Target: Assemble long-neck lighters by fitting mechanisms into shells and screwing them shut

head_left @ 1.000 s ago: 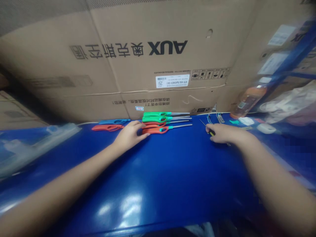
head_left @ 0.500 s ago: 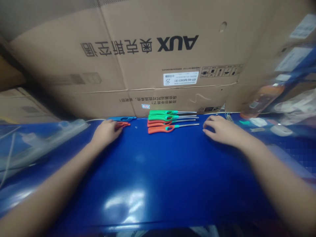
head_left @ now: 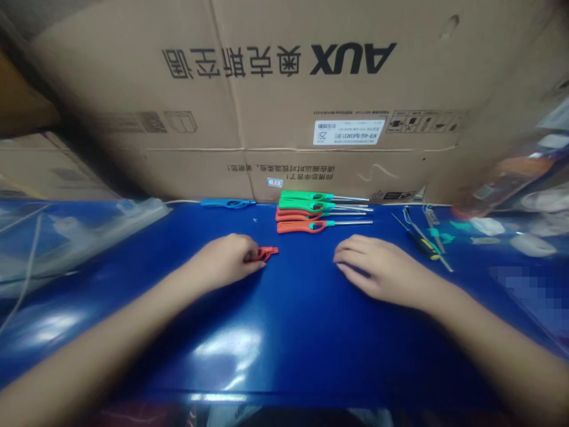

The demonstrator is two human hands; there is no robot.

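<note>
My left hand (head_left: pixel 231 258) is closed around an orange lighter handle (head_left: pixel 267 254), whose front end sticks out past the fingers; the rest is hidden in the palm. No metal tube shows on it. Opposite it, my right hand (head_left: pixel 373 267) hovers low over the table with loosely bent fingers and the thumb apart; nothing shows between them. Beyond both hands lie several long-nosed lighters, green ones (head_left: pixel 302 205) at the back and an orange one (head_left: pixel 299 226) in front, their metal tubes pointing right. A blue lighter handle (head_left: pixel 222 203) lies to their left.
An upright cardboard box (head_left: pixel 267 118) closes off the back of the blue table (head_left: pixel 284 356). Screwdriver-like tools (head_left: pixel 424 244) lie at right, near a bottle (head_left: pixel 507 181) and small white and teal pieces. Clear plastic bags (head_left: pixel 102 237) lie on the left.
My left hand has brought the orange lighter handle right and nearer to me, away from the blue one. My right hand has moved left and nearer, uncovering the tools.
</note>
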